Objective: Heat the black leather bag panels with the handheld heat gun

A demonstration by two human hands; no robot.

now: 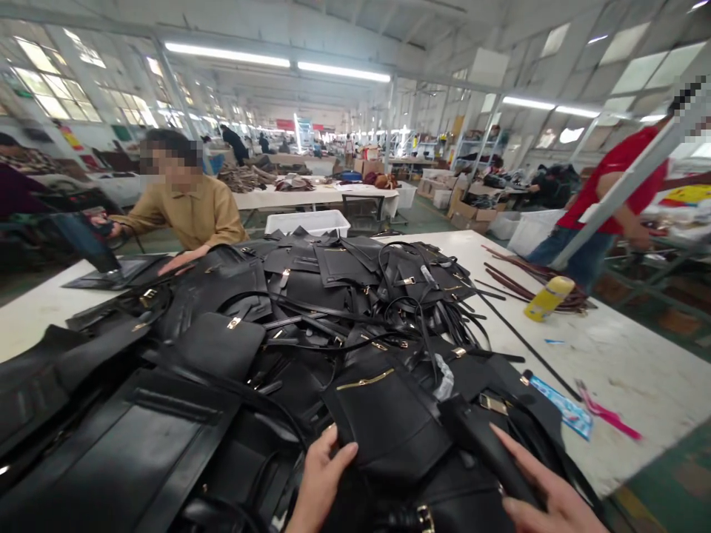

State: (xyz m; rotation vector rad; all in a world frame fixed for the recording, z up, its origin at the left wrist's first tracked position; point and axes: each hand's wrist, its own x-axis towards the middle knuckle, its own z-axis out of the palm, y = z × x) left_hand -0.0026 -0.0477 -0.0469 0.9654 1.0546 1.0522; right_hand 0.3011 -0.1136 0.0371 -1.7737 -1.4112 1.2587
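Left hand's touching a flat black gold-zip leather bag, bottom centre; can't tell if gripped. Right hand's holding a thick black strap, bottom right. Loads heaped mid-frame, no clue what's finished.

Blk bags look like leather or imit. leather, smooth w/ a soft sheen; I'd call the big panel at lower left v. glossy. Zip & clasps: shiny gold-col. metal. Plastic wrap on the heap: clear, crinkly. Table: pale, smooth, mostly matt, w/ scuffs. Yellow bottle: smooth, plastic or metal, can't tell. Packet: slick printed plastic, approx. Tub behind: hard white plastic. Co-worker's tan shirt: matt cloth. Pole at rt.: smooth painted metal, apparently.
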